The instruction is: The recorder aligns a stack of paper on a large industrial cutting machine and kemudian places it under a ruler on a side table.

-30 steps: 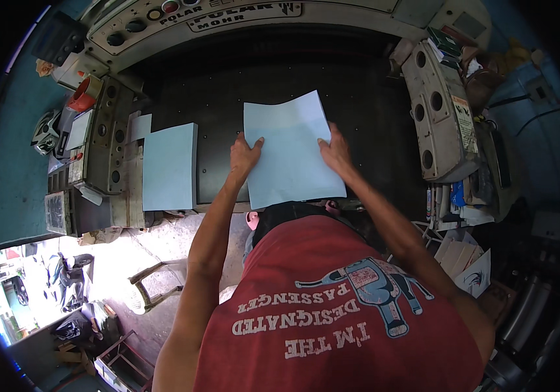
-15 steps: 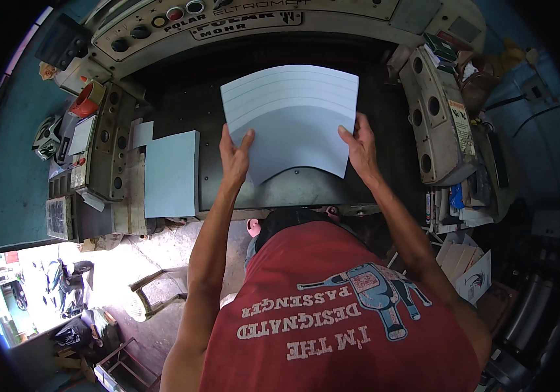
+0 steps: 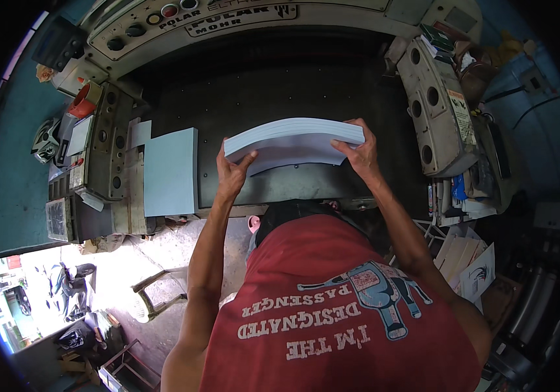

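Farthest out to my left, well apart from my fingers, an orange-red round piece sits by a grey housing with round holes. Nearer, a small white sheet lies against the far left corner of a squared stack of pale blue sheets, flat and just left of my left wrist. My left hand is closed on the left end of a thick paper stack, left thumb on the near face, the other fingers mostly hidden behind it. That stack spans the gap between my two hands, its layered upper edge bowed away from me in the middle; whether its lower edge touches the dark table under my hands, I can't tell. Well beyond my fingers runs a control panel. My right hand grips the right end, right thumb on the near face, fingers curled round the far side. Right of it, well apart, stands a second holed housing, with a green box-like thing at its far end.
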Demonstrator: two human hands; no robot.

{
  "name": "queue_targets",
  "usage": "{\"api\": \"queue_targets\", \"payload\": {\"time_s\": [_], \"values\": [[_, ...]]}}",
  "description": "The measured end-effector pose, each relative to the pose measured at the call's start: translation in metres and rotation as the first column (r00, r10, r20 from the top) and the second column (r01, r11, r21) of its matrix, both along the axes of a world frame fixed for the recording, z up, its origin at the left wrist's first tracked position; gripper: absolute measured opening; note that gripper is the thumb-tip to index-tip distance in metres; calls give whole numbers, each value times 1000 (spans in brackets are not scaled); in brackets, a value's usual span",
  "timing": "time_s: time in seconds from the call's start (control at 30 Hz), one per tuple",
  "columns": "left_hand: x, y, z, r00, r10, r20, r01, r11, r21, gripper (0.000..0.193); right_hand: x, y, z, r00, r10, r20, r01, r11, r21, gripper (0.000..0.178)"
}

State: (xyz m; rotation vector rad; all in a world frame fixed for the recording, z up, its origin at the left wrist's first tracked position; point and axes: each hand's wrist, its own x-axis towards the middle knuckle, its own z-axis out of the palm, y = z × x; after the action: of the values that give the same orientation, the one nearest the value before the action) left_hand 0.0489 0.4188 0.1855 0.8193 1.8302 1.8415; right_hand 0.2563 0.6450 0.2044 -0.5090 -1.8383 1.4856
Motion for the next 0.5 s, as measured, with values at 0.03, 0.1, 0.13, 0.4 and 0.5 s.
{"api": "queue_targets", "payload": {"time_s": [0.03,0.1,0.13,0.4,0.5], "values": [[0,-1,1,1000,-15,2,15,999,53,41,2,-1,1,999,11,-38,-11,1000,-6,34],[13,7,17,992,52,-116,-41,995,95,37,-1,-8,3,995,-21,-93,26,998,54,33],[18,10,22,965,126,-229,-94,985,145,34,-2,-10,4,988,-45,-150,62,992,112,32],[4,1,8,982,23,-190,-30,999,-35,33,4,-4,-1,999,34,-5,-34,999,14,33],[6,3,-9,997,-31,-65,32,999,17,33,6,-6,-11,999,40,5,-40,999,1,33]]}}
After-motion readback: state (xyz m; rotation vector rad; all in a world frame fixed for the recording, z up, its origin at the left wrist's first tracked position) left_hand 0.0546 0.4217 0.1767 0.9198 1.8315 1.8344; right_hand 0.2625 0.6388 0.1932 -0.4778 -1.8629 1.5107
